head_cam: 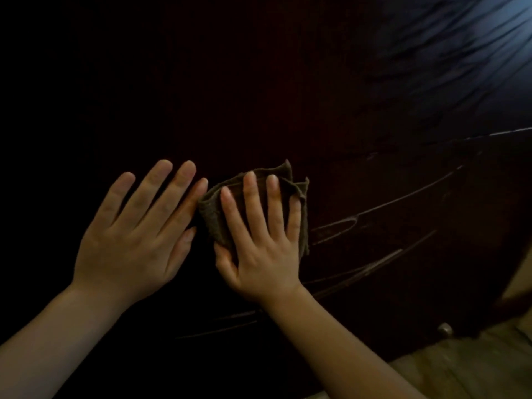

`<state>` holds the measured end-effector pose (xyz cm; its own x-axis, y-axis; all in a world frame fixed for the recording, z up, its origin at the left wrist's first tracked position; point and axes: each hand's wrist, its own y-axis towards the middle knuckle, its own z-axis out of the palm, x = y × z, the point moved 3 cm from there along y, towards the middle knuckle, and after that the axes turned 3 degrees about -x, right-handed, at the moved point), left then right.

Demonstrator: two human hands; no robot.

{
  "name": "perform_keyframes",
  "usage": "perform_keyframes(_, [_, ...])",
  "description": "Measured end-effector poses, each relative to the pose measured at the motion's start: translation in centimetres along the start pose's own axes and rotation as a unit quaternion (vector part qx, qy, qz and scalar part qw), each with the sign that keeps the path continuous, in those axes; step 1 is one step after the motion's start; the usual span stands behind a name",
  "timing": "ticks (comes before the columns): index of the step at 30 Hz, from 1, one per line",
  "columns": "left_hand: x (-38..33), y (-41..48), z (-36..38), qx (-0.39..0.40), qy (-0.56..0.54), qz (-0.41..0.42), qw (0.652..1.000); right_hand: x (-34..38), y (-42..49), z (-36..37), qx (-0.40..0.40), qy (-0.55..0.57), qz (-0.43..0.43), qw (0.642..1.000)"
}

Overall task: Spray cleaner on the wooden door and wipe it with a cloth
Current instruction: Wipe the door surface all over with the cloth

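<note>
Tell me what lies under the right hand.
A folded brown cloth, pressed flat against the dark wooden door by the right hand, fingers straight. Its edges stick out past the fingers; the door surface beneath it is covered.

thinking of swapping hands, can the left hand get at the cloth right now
Probably yes: the left hand lies flat on the door beside the cloth, forefinger at its edge. The right hand pressing it would need to lift.
</note>
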<state>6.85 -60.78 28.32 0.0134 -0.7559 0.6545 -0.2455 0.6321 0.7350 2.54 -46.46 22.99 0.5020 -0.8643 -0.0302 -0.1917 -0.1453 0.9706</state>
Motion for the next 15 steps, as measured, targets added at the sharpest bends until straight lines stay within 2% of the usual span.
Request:
perform_keyframes(5, [0.0, 0.1, -0.4, -0.017, -0.019, -0.006, 1.000, -3.2, -0.9, -0.9, 0.014, -0.017, -0.053, 0.998])
perform_keyframes(8, [-0.5, 0.0, -0.4, -0.008, -0.045, -0.034, 0.998, -8.1, -1.1, -1.7, 0.006, -0.026, -0.036, 0.999])
perform_keyframes(11, [-1.5, 0.7, 0.5, 0.035, -0.083, -0.084, 0.992, -11.4, -0.3, -2.4, 0.001, -0.018, 0.044, 0.999])
perform_keyframes(15, [-2.2, 5.8, 0.6, 0.033, -0.119, -0.124, 0.985, -11.8, 1.1, -2.5, -0.035, 0.037, 0.234, 0.971])
